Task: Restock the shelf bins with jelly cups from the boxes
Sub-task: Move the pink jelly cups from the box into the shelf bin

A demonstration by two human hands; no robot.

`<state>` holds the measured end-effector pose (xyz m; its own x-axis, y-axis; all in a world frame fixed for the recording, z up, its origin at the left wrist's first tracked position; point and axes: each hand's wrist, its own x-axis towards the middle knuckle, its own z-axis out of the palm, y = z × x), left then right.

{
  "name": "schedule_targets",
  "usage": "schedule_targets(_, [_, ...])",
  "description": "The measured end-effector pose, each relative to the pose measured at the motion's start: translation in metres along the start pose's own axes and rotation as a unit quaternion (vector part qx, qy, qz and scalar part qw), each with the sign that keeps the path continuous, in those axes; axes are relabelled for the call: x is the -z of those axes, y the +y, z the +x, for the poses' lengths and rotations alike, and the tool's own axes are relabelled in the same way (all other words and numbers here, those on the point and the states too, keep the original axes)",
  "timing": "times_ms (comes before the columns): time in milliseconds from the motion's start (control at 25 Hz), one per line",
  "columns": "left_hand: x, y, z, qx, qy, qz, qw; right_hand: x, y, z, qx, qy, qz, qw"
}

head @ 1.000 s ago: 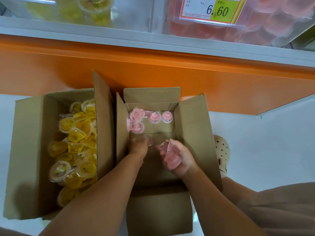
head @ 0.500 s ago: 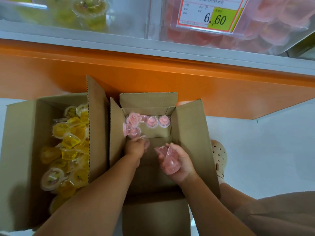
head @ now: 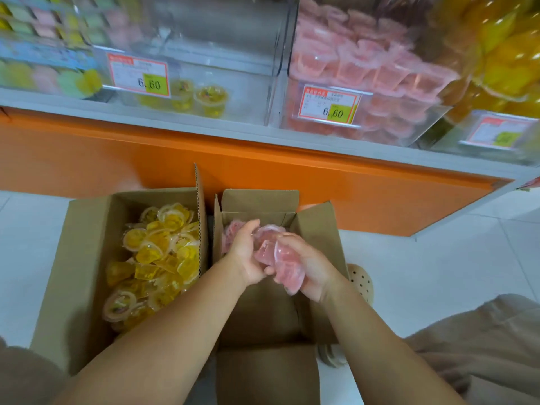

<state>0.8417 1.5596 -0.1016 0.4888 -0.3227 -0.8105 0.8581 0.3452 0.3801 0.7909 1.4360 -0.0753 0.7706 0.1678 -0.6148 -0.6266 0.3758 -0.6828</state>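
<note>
Bright, even light; shelf bins (head: pixel 365 71) motion-blurred, glare on their clear fronts, wide-angle bending at edges.

Only the one feed on my screen, the head camera, wide-angle, riding high and tipped forward and steeply down, sitting close over the yellow-cup box (head: pixel 81 258) and the pink-cup box (head: pixel 318 238) on the white floor (head: pixel 438 273), clear shelf bins (head: pixel 285 92) bowed across the top.

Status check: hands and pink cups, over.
Left hand and right hand hold pink jelly cups over the right box. Pink bin ahead, well stocked. No obstruction seen.
</note>
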Motion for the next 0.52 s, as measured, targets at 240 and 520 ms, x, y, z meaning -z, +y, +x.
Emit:
schedule_targets(240, [-0.020, 0.022, -0.054, -0.040, -0.041, 0.015, 0.998, -0.032, -0.036, -0.042, 0.083, 0.006, -0.083, 0.993])
schedule_targets(520, [-0.031, 0.064, -0.114, -0.096, -0.059, 0.005, 0.994, -0.052, -0.123, -0.085, 0.105, 0.081, -0.053, 0.990])
